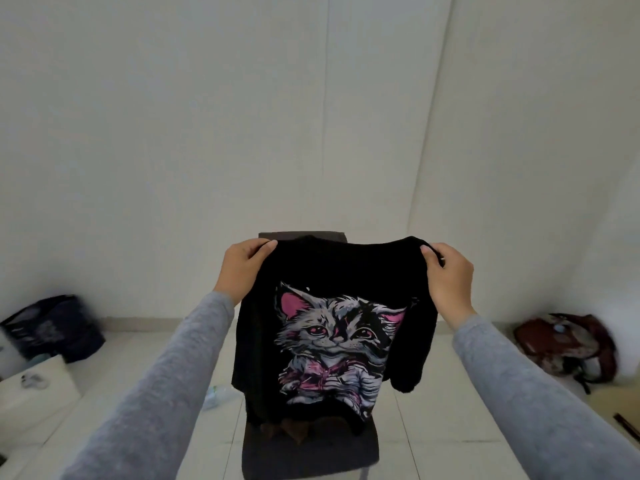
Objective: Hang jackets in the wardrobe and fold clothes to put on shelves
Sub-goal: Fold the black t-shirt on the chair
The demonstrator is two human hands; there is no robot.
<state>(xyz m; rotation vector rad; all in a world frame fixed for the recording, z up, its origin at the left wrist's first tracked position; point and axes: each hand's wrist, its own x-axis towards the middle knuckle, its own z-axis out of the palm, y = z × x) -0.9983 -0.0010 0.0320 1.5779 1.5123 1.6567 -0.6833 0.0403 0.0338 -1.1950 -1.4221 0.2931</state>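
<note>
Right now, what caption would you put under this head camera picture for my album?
Left hand and right hand hold a black cat shirt up by its shoulders over a dark chair.

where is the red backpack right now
In the head view the red backpack lies on the floor at the far right, by the wall, right of the held-up black cat-print shirt.

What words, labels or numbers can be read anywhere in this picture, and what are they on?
No text can be read here.
black shirt: only a cat picture, no lettering visible.
dark bag, on the floor at the left: pale print, too blurred to read.
red backpack, on the floor at the right: small pale patch, too blurred to read.
</note>
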